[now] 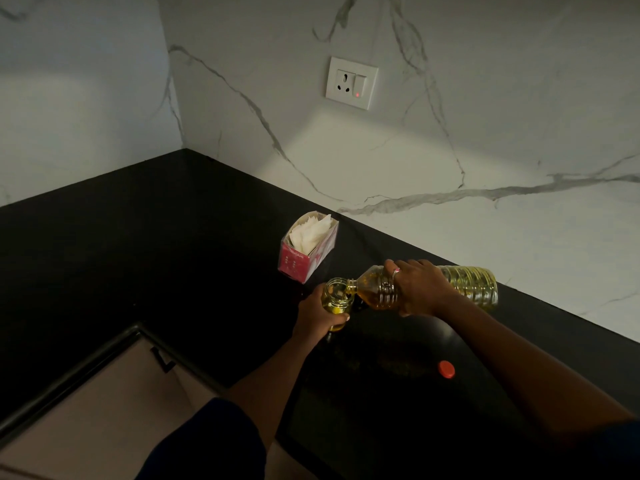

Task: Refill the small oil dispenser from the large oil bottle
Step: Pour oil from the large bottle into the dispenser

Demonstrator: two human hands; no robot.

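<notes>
A black stone countertop (173,237) runs into a corner under a white, grey-veined marble wall (450,140). On the counter's right part, close to the wall, the large clear ribbed plastic oil bottle (469,284) is held tipped almost level. Yellow oil lies along its lower side and fills the neck. The right hand (420,289) wraps round the bottle's shoulder and wears a ring.

Behind and to the left stands a pink cardboard box (304,254), open at the top, with white paper napkins (310,232) inside.

The small clear glass oil dispenser (337,294) stands upright just left of the bottle's mouth with its top open and yellow oil in it. The left hand (317,315) grips its side, thumb across the front. A small round red cap (446,369) lies on the counter nearer the person, well apart from both.

The right hand hides the bottle's middle, and the left fingers cover the dispenser's lower part. In the dim light the stream and the oil level inside the dispenser are hard to make out.

The bottle's long axis runs left to right. Its mouth points left, at the dispenser's rim, and its base points right along the wall.
</notes>
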